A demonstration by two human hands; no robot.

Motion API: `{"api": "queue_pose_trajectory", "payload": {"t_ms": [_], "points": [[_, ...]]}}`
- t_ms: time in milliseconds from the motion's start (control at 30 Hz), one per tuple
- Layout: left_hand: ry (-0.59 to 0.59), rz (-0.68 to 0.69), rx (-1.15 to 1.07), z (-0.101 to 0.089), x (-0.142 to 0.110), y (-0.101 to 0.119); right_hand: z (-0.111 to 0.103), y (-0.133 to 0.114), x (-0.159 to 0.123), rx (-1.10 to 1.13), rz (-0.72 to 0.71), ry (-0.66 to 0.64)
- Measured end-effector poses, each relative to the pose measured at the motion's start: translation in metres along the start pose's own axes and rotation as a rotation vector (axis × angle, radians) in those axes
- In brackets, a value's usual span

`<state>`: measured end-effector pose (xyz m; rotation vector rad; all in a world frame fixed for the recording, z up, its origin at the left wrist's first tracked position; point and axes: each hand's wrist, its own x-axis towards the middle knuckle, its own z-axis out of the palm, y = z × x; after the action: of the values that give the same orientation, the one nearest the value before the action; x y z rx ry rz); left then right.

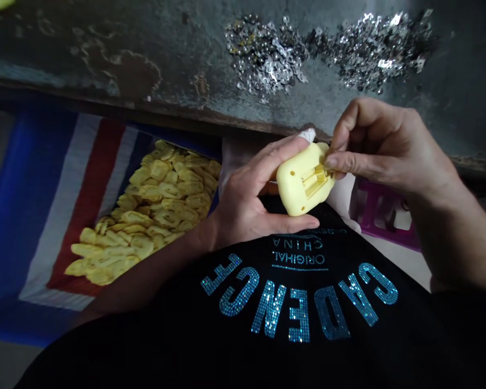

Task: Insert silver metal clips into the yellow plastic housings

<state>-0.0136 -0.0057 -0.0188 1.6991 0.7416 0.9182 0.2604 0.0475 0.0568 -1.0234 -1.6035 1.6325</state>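
Observation:
My left hand (259, 189) is closed round a pale yellow plastic casing (294, 183), with the thumb below it and the fingers along its upper side. One fingertip of that hand has a white wrapping (308, 135). The casing has a rectangular recess, like a battery compartment, and small round holes. At the casing's right end, my right hand (372, 146) pinches with thumb and forefinger by the recess. Whatever lies between those fingertips is too hidden to name.
Two heaps of small shiny metal clips (271, 56) lie on the worn metal table (178, 70). To the left, a blue crate (8, 216) with a striped cloth (87, 200) contains many yellow plastic parts (157, 200). A purple plastic stool or basket (383, 210) stands at lower right.

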Motion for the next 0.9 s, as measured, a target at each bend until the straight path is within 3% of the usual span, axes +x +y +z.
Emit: {"api": "queue_pose_trajectory", "payload": {"t_ms": [100, 367, 633, 733, 833, 900], "points": [[0.051, 0.016, -0.147, 0.000, 0.001, 0.001, -0.002, 0.003, 0.002, -0.044, -0.045, -0.013], [0.098, -0.075, -0.238, 0.003, 0.001, 0.005, 0.002, 0.000, -0.002, -0.020, -0.049, 0.076], [0.139, -0.102, -0.300, 0.008, 0.001, 0.005, 0.012, 0.013, -0.015, 0.023, -0.181, 0.289], [0.124, 0.012, -0.226, 0.007, 0.003, 0.002, 0.008, 0.022, -0.018, -0.065, -0.140, 0.319], [0.082, 0.227, -0.036, 0.001, 0.007, -0.002, 0.002, 0.031, -0.017, -0.024, -0.002, 0.200], [0.053, 0.285, 0.067, -0.002, 0.011, -0.001, 0.001, 0.034, -0.015, 0.006, 0.026, 0.156]]}}
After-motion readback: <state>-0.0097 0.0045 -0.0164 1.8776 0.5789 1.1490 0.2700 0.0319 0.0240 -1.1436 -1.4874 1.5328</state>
